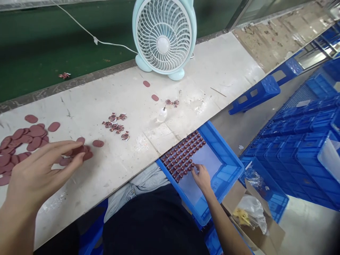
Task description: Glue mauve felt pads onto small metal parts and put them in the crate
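Observation:
My left hand (pixel 44 168) reaches over the white table, thumb and index finger apart around a few reddish-brown oval discs (pixel 88 155). Whether its fingertips touch a disc is hard to make out. Left of it lies a larger pile of the same discs (pixel 20 136). My right hand (pixel 202 177) is inside a blue tray (pixel 225 156), fingers pinched on a small brown glossy piece (pixel 191 166) at the edge of neat rows of such pieces (pixel 179 154). White sheet lining shows beside the rows.
A light-blue fan (pixel 163 40) stands at the table's back. Small brown-and-white pieces (pixel 115 124) lie mid-table, near a small clear bottle (pixel 162 115). Stacked blue crates (pixel 297 141) and a cardboard box (pixel 268 235) stand on the right. A blue stool (pixel 257 92) is beside the table.

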`<action>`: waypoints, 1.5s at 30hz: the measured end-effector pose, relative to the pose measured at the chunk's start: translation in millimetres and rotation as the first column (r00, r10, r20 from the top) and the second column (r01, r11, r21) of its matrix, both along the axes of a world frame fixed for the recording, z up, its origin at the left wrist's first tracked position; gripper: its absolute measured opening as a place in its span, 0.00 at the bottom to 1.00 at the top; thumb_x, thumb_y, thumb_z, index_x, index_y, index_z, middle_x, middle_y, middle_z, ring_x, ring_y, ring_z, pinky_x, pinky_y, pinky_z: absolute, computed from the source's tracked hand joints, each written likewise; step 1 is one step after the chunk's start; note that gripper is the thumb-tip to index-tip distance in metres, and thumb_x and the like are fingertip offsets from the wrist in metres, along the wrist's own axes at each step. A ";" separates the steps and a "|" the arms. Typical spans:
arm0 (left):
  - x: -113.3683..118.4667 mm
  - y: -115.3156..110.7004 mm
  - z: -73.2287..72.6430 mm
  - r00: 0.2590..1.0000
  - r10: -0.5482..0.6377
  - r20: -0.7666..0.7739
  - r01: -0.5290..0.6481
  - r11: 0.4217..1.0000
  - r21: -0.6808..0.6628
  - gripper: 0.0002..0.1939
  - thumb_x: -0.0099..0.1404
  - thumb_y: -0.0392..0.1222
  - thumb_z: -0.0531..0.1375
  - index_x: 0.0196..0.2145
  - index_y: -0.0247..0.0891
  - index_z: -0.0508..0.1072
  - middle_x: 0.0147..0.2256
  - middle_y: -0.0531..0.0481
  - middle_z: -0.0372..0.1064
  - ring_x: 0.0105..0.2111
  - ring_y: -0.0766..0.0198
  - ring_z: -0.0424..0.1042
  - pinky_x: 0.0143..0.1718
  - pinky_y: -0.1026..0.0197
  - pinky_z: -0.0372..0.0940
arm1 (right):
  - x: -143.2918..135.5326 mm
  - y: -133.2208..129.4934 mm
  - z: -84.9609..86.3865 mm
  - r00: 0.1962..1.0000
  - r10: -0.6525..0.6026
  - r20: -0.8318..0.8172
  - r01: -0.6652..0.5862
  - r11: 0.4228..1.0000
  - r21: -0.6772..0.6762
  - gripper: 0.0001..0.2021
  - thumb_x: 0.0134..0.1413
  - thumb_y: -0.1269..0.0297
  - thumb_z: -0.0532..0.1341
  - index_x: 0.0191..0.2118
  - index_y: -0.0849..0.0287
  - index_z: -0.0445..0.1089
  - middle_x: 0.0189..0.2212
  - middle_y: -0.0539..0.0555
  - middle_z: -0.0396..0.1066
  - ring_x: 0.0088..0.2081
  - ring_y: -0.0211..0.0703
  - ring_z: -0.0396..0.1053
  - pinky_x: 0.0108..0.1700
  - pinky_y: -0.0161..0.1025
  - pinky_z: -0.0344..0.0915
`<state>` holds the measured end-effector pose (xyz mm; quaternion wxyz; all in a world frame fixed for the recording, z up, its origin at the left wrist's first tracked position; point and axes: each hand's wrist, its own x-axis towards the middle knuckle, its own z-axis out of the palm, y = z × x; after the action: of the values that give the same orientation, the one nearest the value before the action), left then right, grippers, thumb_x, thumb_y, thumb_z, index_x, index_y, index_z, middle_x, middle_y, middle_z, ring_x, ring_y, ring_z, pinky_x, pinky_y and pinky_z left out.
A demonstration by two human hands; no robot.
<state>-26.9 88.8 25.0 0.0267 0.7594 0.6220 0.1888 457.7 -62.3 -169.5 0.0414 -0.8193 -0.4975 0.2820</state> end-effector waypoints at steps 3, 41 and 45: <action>4.1 -7.6 -0.3 0.994 0.032 0.104 -0.033 0.999 0.010 0.15 0.64 0.50 0.63 0.47 0.46 0.79 0.44 0.49 0.80 0.42 0.50 0.79 0.40 0.52 0.72 | -7.1 -2.5 2.1 0.999 0.044 -0.001 -0.044 0.998 -0.054 0.14 0.67 0.57 0.62 0.53 0.58 0.71 0.51 0.57 0.72 0.48 0.47 0.73 0.50 0.49 0.73; 10.1 -78.4 -57.0 0.336 0.400 0.853 -0.104 0.916 -0.388 0.10 0.64 0.44 0.65 0.43 0.53 0.79 0.43 0.50 0.77 0.37 0.52 0.79 0.38 0.49 0.77 | -123.9 106.4 194.1 0.916 0.183 -0.358 0.078 0.792 0.605 0.06 0.60 0.58 0.63 0.41 0.48 0.77 0.37 0.53 0.78 0.38 0.49 0.76 0.43 0.47 0.75; 18.9 -87.3 -74.6 0.172 0.415 0.893 -0.088 0.910 -0.406 0.10 0.64 0.48 0.65 0.43 0.53 0.80 0.44 0.47 0.75 0.39 0.50 0.79 0.36 0.50 0.77 | -255.9 185.2 237.5 0.635 0.653 -0.412 -0.333 0.714 0.616 0.12 0.66 0.58 0.57 0.49 0.43 0.75 0.40 0.50 0.78 0.42 0.48 0.77 0.41 0.46 0.77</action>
<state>-8.1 1.5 -49.7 0.4749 0.3482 0.6041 0.5370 201.8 122.9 68.0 0.3198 -0.4703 -0.7222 0.3937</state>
